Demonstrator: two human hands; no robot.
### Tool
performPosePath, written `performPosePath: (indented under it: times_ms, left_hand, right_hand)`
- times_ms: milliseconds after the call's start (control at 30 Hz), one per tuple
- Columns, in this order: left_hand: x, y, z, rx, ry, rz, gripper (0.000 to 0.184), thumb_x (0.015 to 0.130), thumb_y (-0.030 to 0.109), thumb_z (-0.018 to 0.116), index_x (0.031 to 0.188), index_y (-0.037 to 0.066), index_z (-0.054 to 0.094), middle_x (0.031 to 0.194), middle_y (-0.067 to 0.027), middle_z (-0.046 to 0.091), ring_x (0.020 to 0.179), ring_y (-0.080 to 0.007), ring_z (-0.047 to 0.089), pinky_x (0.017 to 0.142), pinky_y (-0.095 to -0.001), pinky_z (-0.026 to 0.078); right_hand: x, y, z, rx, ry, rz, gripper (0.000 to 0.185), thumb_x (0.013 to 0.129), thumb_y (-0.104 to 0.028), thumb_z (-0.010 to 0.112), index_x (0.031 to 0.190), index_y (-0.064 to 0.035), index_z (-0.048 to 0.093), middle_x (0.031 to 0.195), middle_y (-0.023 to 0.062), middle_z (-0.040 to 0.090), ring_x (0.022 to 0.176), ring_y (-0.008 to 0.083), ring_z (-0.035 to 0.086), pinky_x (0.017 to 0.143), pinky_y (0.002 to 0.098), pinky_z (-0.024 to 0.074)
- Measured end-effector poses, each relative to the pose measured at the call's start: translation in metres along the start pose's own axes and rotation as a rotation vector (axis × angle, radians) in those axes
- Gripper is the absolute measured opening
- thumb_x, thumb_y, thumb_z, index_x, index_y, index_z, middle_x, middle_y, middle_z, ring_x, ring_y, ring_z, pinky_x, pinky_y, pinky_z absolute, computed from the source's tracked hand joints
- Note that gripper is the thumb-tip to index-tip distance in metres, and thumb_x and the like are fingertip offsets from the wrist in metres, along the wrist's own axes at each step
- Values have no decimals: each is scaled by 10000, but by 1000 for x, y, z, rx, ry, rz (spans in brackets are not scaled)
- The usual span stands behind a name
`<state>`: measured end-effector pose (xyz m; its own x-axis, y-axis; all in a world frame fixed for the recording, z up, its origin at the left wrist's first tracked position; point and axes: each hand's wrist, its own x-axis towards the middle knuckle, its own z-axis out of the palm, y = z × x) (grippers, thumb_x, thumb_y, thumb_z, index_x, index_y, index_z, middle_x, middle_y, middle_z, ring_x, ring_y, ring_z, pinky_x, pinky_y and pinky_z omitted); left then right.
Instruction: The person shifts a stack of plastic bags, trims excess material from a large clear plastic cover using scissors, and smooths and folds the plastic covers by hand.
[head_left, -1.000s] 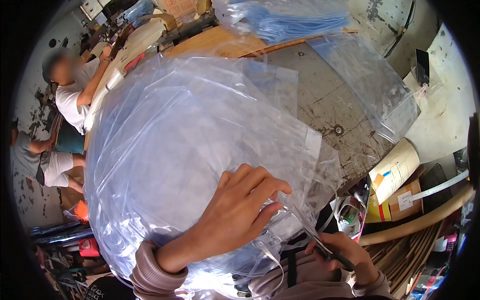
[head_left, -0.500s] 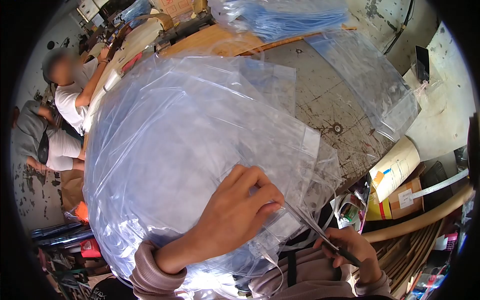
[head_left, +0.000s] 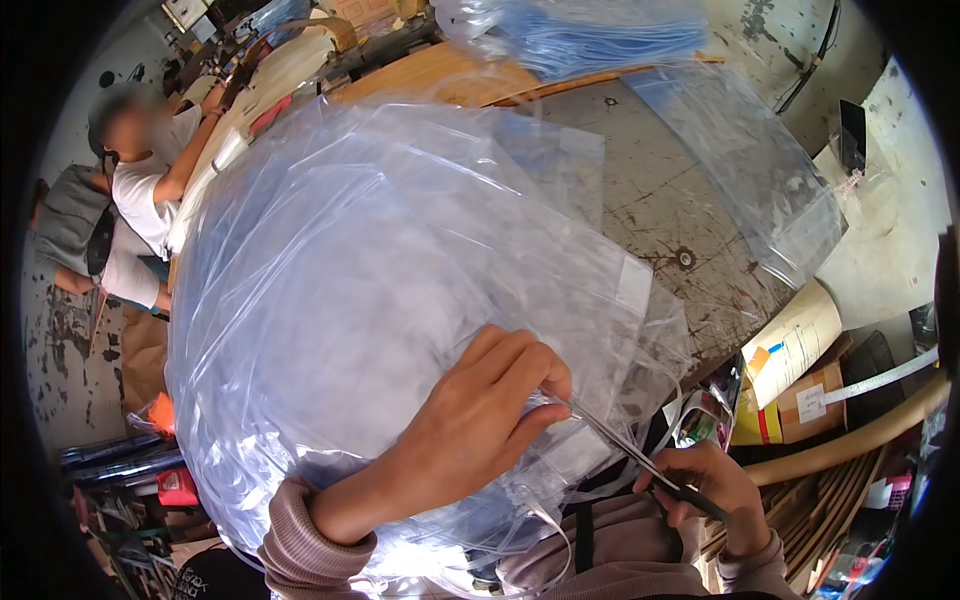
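Note:
A big heap of clear, bluish plastic sheets point(head_left: 370, 260) fills the middle of the view. My left hand point(head_left: 480, 415) rests over its lower right part, fingers curled and thumb bent toward the index finger; whatever lies between them is too small to name. Scissors point(head_left: 625, 445) with dark handles are in my right hand point(head_left: 710, 490), its fingers wrapped round the handles. Their blades point up and left, with the tips by my left thumb at the edge of the plastic. A thin clear strip point(head_left: 545, 515) curls down below my left hand.
Behind the heap is a worn grey table point(head_left: 650, 210) with another clear sheet point(head_left: 750, 160). A stack of bluish plastic point(head_left: 590, 40) sits at the back. Two people are at the left, one point(head_left: 145, 190) at a long bench. Cardboard boxes point(head_left: 810, 400) stand at the right.
My right hand and the scissors have shifted slightly right. My left fingers bent in, then loosened a little. At the far left, the person in grey has moved up and right.

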<state>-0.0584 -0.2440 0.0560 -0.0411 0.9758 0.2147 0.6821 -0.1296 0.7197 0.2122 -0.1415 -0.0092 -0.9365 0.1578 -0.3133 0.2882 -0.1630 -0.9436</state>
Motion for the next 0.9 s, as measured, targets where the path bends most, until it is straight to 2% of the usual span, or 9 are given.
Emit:
performPosePath:
  times_ms: [167,267,333,433,900]
  left_hand:
    - [0,0,-1,13,-14,0,218,723,63,729,860,61,560,816,-44,544,771,-213,486,659,-314,412]
    - [0,0,-1,6,-18,-18,277,732,71,728,954,63,563,852,-41,566,787,-209,494,666,-308,425]
    - [-2,-2,0,-26,-29,-38,391,740,72,725,1083,67,538,906,-40,590,822,-204,513,682,-304,440]
    - [-2,-1,0,-39,-35,-55,478,746,72,723,1170,72,503,952,-43,604,871,-203,532,705,-301,453]
    - [-2,-2,1,-16,-38,-39,547,740,81,730,1220,69,468,1013,-53,609,923,-212,544,723,-305,468]
  right_hand:
    - [3,-1,2,-62,26,-62,479,666,-252,827,1041,-26,631,586,-10,545,529,76,518,500,225,395]
    - [3,-2,2,-128,50,-66,473,667,-271,824,1035,-37,640,568,-12,534,514,78,511,488,228,389]
    - [4,-1,2,-176,67,-76,467,671,-283,821,1034,-48,645,553,-13,517,498,81,499,478,231,380]
    - [5,3,2,-209,79,-83,474,665,-291,824,1033,-50,647,539,-19,490,491,73,473,470,227,361]
    - [10,-2,11,-166,143,-43,493,640,-293,840,1013,-36,646,537,-30,462,493,49,423,467,216,313]
